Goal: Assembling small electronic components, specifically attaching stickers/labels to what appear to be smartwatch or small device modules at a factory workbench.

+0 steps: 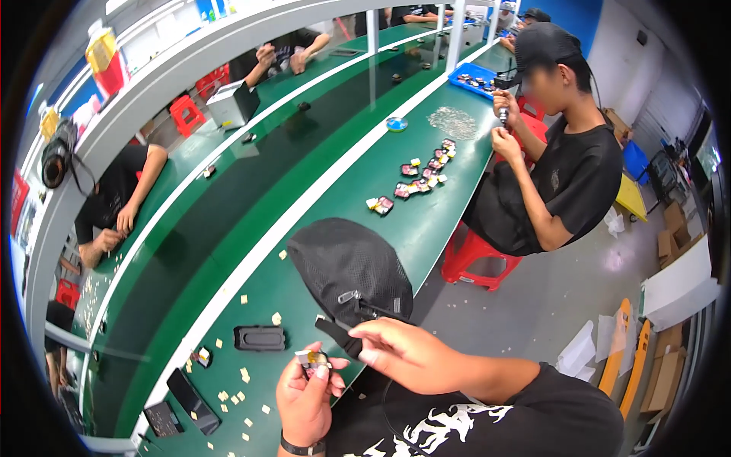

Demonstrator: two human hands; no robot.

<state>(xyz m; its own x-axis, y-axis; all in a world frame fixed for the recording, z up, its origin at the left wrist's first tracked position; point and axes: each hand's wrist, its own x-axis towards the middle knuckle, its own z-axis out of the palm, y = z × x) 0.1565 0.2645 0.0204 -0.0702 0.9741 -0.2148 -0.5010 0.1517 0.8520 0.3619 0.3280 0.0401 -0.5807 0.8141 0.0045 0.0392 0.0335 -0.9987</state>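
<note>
Workroom, grey floor (487,320).
A red stool (467,263) is placed beside a green table (422,236); a blue wall (582,27) is noted; strip lighting (151,19) is seen upper left.

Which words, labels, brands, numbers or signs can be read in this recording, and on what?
None is legible enough to quote.
Yellow-and-red bottle: label too blurred.
White box: markings too small.
Wearer's black shirt: white pattern, no readable word.
Seated co-worker's shirt: faint print, too small.
</note>
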